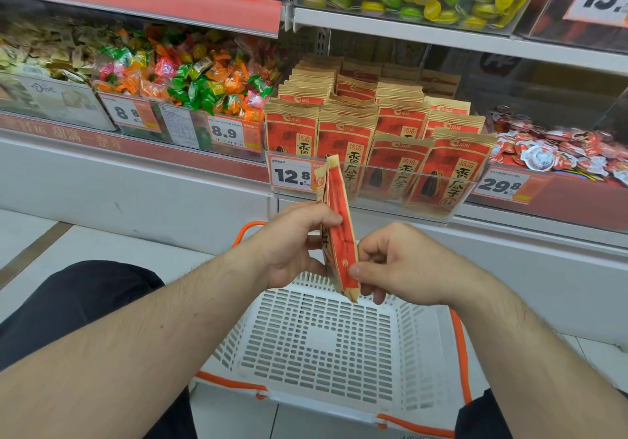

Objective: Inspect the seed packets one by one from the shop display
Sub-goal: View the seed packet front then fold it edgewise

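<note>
One seed packet (339, 231) is being held up edge-on in front of the shop display, above the white basket (316, 343) that is sitting on the floor. The packet's long axis is running from about 11 o'clock at its top down to 5 o'clock at its bottom corner, so only a thin red sliver of its face is being shown to the camera.

The left hand (295, 248) is being kept at 9 o'clock of the packet, its grip narrow, fingers curled over the upper-middle edge. The right hand (401, 262) is being kept at 3 o'clock, its grip also narrow, thumb and fingertips pinching the lower edge near the bottom corner. Both hands are touching the packet; neither is nearer than the other.

The rest of the seed packets (401, 153) are being left standing upright in the clear display bin (380, 184) at 12 o'clock, just beyond the held one, with a price tag (291, 175) on its front.

A turn about that long axis is probably being called for next, so that a printed face can be read; the right hand's low pinch looks best placed to drive it.
</note>
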